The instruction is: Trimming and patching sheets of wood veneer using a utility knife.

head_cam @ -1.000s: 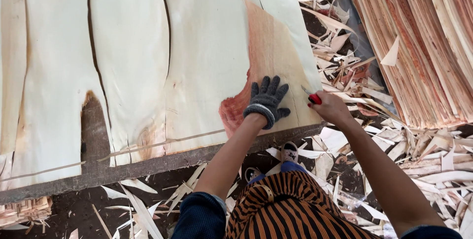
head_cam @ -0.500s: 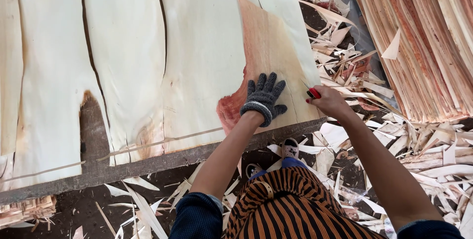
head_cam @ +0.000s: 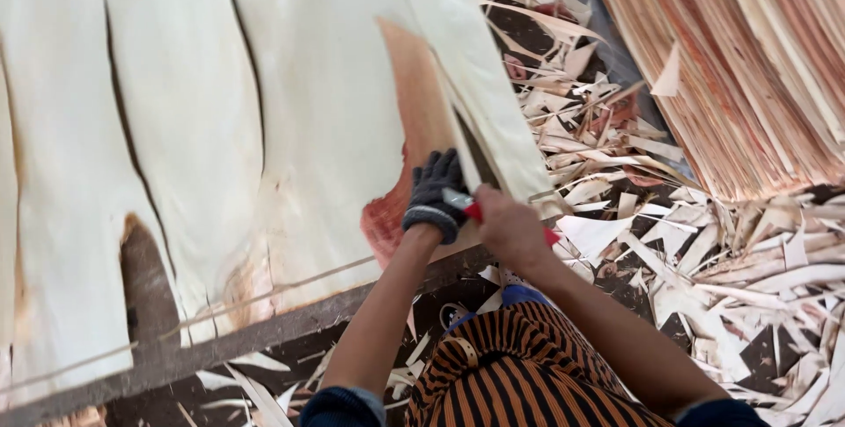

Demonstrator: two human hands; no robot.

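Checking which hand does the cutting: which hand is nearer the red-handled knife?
Right. The bare right hand is closed around the red-handled knife; the gloved left hand presses the reddish veneer sheet just beside the blade.

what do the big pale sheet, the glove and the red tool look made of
Sheet: thin raw wood veneer, unfinished; grain, long splits and a reddish patch show. Glove on the left hand: dark knit fabric, judging by its ribbed cuff. Tool in the right hand: red handle, likely plastic, with a grey, seemingly metal blade.
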